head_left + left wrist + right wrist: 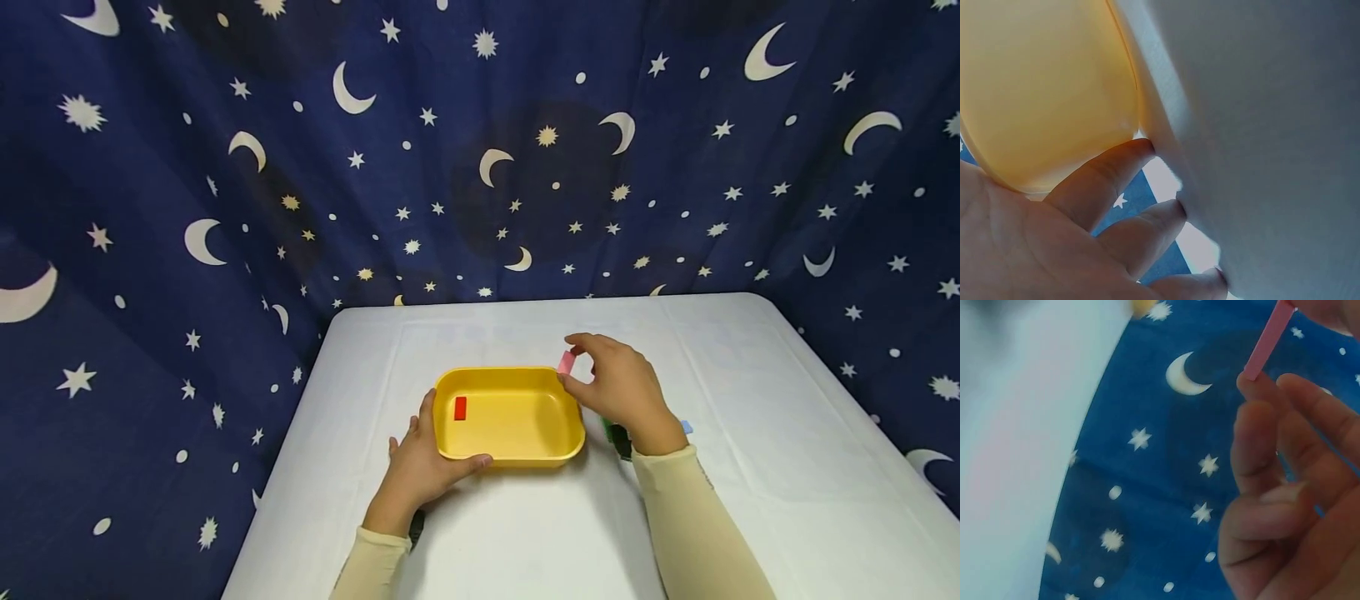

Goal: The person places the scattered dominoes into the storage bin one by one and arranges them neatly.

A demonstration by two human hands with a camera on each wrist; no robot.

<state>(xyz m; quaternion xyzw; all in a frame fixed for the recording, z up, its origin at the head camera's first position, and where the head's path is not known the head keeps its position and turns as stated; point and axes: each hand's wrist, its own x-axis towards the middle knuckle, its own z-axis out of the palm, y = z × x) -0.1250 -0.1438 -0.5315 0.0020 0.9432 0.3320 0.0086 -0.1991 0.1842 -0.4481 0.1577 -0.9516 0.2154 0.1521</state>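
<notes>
A yellow tray (pixel 517 462) with rounded corners stands on the table, and a small red block (pixel 461 408) lies inside it toward the left. My left hand (pixel 420 471) rests against the tray's left end. Its thumb lies along the front rim, and its fairly straight fingers (pixel 1144 234) reach down beside the wall to the tabletop. Above the right rim, my right hand (pixel 618 383) pinches a small, thin pink block (pixel 566 362) between thumb and index finger. The right wrist view shows this pink block (pixel 1269 340) edge-on, its other fingers loosely bent below.
Partly hidden under the right wrist are a green piece (pixel 607 427) and a light blue piece (pixel 686 427) on the table. A white cloth covers the table (pixel 525 533). A dark blue curtain (pixel 450 167) with moons and stars hangs behind and at the sides.
</notes>
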